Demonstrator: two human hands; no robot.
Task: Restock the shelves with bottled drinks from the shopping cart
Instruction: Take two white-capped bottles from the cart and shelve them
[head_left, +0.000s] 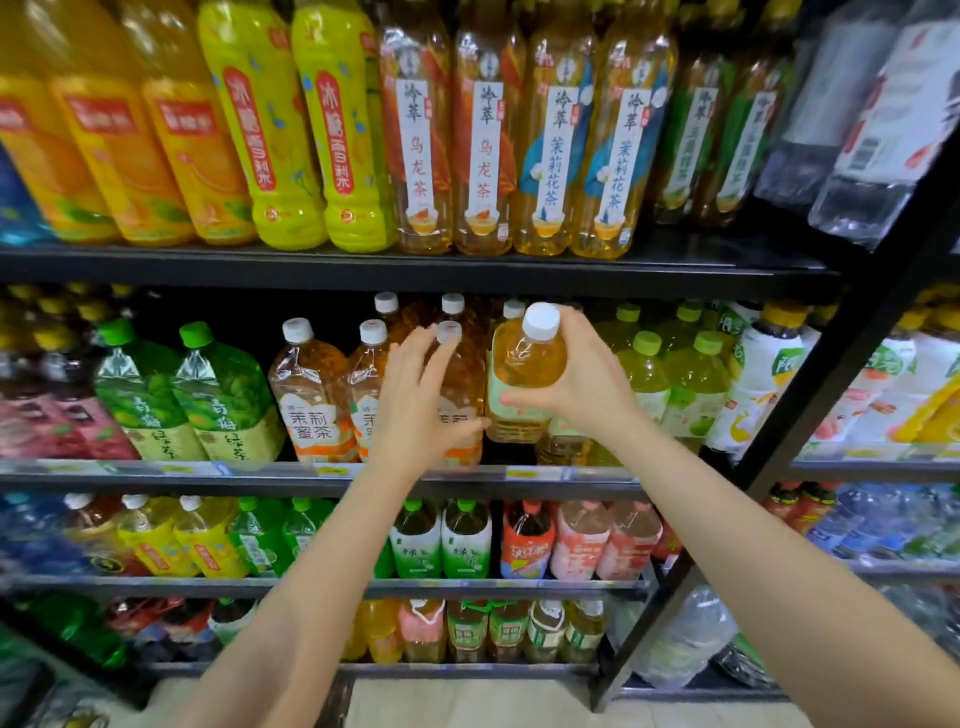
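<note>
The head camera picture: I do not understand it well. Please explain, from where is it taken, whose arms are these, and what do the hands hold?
There is no machine here. A person wears one wide-angle camera on the head, so you look forward and down along that person's two bare arms. The wide lens bends the edges of the picture.

In front stand black store shelves full of bottled drinks, mostly teas and juices in rows.

The right hand grips a bottle of amber drink with a white cap, holding it tilted in front of the middle shelf. The left hand rests with spread fingers on an orange-labelled tea bottle already standing on that shelf; it looks like it steadies or shifts it, perhaps to make room. Whether it truly grips, I cannot tell.

The shopping cart is not in the picture.
</note>
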